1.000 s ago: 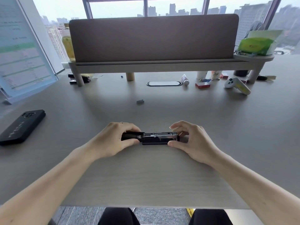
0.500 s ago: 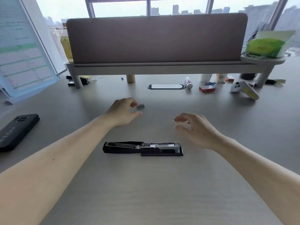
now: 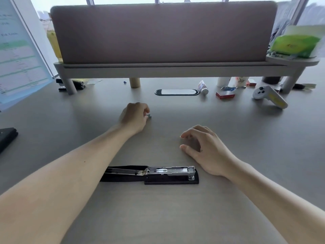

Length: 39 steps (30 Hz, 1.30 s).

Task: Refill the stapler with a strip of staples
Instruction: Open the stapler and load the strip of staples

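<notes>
A black stapler [image 3: 158, 174] lies flat on the grey desk, folded fully open, its metal staple channel facing up. Farther back, my left hand [image 3: 134, 117] rests on the desk with its fingertips pinched on a small grey strip of staples [image 3: 149, 116]. Only the strip's right end shows past the fingers. My right hand [image 3: 204, 148] hovers just above the desk, behind and to the right of the stapler, fingers curled apart and holding nothing.
A padded desk divider on a raised shelf [image 3: 163, 67] spans the back. Under it lie a cable grommet [image 3: 176, 92], a small tube [image 3: 203, 88], a red box [image 3: 225, 94] and a white controller [image 3: 270, 96]. A black phone [image 3: 7, 138] is at the left edge.
Both hands let go of the stapler, which now lies open on the desk. My left hand reached back to the staple strip and closed its fingers on it; my right hand drew off to the right.
</notes>
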Available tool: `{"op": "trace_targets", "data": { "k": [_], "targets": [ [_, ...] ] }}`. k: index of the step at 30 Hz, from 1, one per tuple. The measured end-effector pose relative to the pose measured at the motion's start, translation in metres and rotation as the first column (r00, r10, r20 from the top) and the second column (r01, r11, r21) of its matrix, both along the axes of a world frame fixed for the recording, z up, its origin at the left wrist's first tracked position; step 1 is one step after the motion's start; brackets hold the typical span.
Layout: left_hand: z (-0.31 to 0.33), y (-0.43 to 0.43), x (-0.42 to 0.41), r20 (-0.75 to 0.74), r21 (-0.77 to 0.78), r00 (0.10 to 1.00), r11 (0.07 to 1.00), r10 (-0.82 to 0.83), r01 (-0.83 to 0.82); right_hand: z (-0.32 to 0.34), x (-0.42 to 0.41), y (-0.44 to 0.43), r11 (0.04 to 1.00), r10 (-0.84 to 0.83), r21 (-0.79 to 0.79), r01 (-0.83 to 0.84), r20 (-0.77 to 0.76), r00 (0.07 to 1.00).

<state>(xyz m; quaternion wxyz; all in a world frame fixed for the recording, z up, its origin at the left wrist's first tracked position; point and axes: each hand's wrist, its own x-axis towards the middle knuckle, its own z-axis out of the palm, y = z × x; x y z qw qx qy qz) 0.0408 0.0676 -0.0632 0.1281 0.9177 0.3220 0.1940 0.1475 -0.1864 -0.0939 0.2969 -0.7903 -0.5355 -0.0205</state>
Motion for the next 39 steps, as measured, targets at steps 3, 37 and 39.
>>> {"op": "trace_targets", "data": {
  "k": [3, 37, 39],
  "targets": [
    [0.006, -0.015, -0.008, 0.021, -0.035, 0.995, 0.994, -0.102, 0.103, 0.001, 0.0, 0.0, 1.0, -0.004, 0.004, 0.004, -0.009, 1.0],
    [0.06, -0.136, -0.103, 0.288, -0.914, 0.956, 0.28, -0.061, 0.293, 0.045, -0.066, -0.039, 0.967, 0.13, 0.25, -0.039, -0.358, 0.924],
    [0.058, -0.136, -0.102, 0.285, -0.927, 0.958, 0.247, -0.029, 0.283, 0.044, -0.067, -0.04, 0.967, 0.123, 0.255, -0.03, -0.356, 0.927]
  ]
}}
